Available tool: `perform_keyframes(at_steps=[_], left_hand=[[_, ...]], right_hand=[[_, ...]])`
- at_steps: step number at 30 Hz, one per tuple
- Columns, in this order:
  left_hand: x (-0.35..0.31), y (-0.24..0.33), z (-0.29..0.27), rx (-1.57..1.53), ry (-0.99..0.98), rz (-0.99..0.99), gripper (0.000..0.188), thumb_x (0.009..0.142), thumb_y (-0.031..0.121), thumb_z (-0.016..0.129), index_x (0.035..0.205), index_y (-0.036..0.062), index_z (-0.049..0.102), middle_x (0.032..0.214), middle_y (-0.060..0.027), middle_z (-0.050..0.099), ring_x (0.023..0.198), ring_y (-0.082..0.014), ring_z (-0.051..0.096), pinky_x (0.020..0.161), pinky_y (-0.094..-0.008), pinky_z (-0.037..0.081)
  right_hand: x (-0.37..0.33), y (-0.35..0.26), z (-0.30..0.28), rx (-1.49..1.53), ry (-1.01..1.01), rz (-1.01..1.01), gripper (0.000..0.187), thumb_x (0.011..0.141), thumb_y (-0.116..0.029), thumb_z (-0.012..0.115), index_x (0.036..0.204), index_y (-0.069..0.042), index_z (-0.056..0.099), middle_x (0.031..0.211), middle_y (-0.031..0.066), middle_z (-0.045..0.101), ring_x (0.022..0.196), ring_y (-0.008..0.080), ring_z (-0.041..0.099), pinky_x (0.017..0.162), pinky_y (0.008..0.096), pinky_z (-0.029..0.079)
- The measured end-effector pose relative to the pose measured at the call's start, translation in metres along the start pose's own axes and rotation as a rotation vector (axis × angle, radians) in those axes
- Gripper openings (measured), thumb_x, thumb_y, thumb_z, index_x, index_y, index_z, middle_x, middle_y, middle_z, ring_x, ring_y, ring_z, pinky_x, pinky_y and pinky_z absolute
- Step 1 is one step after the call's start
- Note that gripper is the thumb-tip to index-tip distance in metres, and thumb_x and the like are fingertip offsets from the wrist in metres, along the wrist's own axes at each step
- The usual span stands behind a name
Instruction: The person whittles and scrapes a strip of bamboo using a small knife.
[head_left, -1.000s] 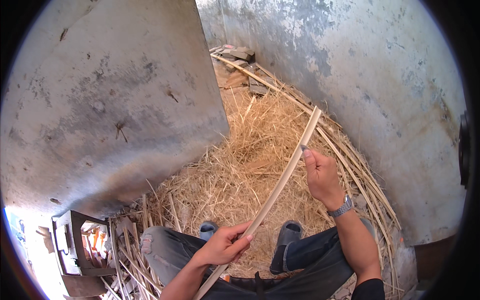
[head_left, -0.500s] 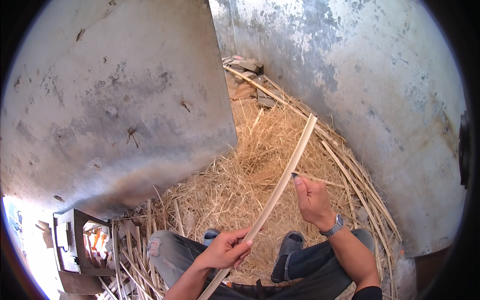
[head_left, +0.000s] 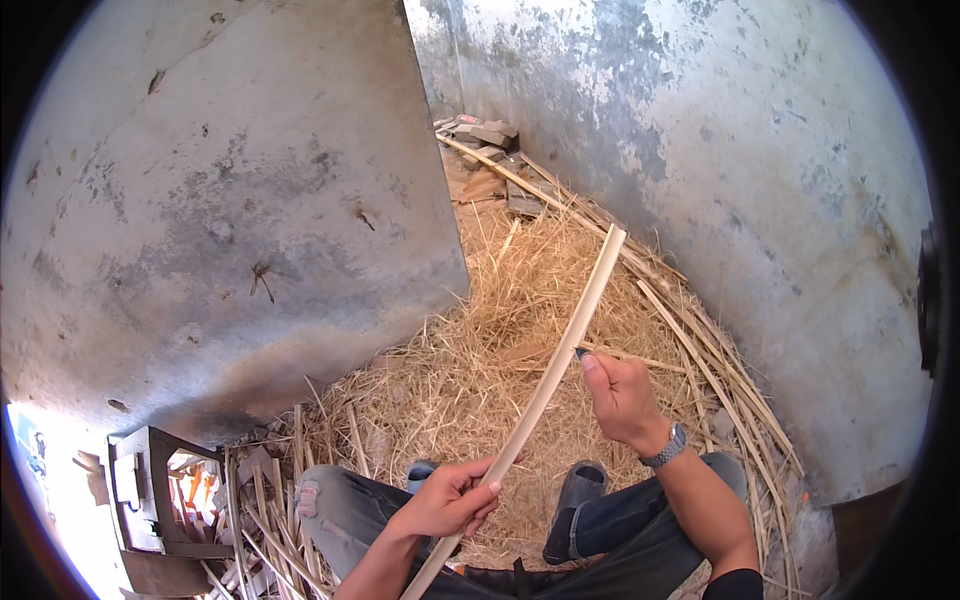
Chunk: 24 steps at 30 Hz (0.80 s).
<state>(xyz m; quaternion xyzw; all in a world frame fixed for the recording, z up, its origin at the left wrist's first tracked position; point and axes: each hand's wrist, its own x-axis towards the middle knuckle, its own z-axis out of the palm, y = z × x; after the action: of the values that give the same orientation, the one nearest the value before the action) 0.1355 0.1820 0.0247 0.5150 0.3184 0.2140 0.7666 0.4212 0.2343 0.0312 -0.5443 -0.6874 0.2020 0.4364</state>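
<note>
We looked down from a head camera at a seated person working a long, pale, flat bamboo strip (head_left: 545,395) that ran diagonally from the bottom centre of the frame up to the centre right. The left hand (head_left: 447,498), at the lower centre, was curled loosely around the strip's lower part, fingers wrapped under it and thumb on top. The right hand (head_left: 622,397), right of centre, was closed around a small dark blade (head_left: 580,353) whose tip touched the strip's edge about halfway along; a grey wristwatch (head_left: 666,447) sat on that wrist.

Against the frame from a second before, the right hand had dropped lower along the strip, from near its upper end to its middle, and the strip's top end had swung slightly higher in the picture. We judged that the blade was being drawn down the strip, shaving or splitting it. The left hand had stayed in much the same place.

A heap of dry golden straw and shavings (head_left: 520,330) filled the centre of the frame between grey, stained concrete walls (head_left: 220,200).
</note>
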Motion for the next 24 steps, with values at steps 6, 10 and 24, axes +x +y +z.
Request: perform_keyframes(at_steps=[6, 10, 24], left_hand=[[0.004, -0.003, 0.003, 0.029, -0.021, -0.007, 0.046, 0.109, 0.012, 0.047, 0.153, -0.0008, 0.041, 0.064, 0.0019, 0.051, 0.049, -0.0055, 0.052, 0.049, -0.0220, 0.045], [0.006, -0.010, 0.000, 0.018, -0.038, -0.019, 0.046, 0.109, 0.012, 0.047, 0.153, -0.0004, 0.041, 0.064, 0.0027, 0.050, 0.049, -0.0048, 0.052, 0.049, -0.0214, 0.045], [0.006, -0.011, -0.002, -0.047, -0.009, -0.032, 0.047, 0.108, 0.013, 0.048, 0.152, -0.0017, 0.042, 0.061, 0.0013, 0.050, 0.048, -0.0055, 0.049, 0.045, -0.0217, 0.043]], right_hand=[[0.012, 0.003, -0.022, -0.013, -0.048, 0.040, 0.044, 0.106, -0.028, 0.051, 0.072, 0.000, 0.056, 0.049, 0.0115, 0.043, 0.042, 0.0202, 0.042, 0.044, 0.0374, 0.033], [0.034, 0.029, -0.037, -0.114, 0.057, 0.070, 0.044, 0.107, -0.029, 0.049, 0.077, 0.001, 0.062, 0.049, 0.0093, 0.041, 0.042, 0.0170, 0.043, 0.044, 0.0364, 0.032], [0.008, 0.004, 0.013, 0.024, 0.035, 0.015, 0.042, 0.106, -0.025, 0.049, 0.072, -0.002, 0.056, 0.050, 0.0130, 0.046, 0.041, 0.0244, 0.045, 0.044, 0.0391, 0.034]])
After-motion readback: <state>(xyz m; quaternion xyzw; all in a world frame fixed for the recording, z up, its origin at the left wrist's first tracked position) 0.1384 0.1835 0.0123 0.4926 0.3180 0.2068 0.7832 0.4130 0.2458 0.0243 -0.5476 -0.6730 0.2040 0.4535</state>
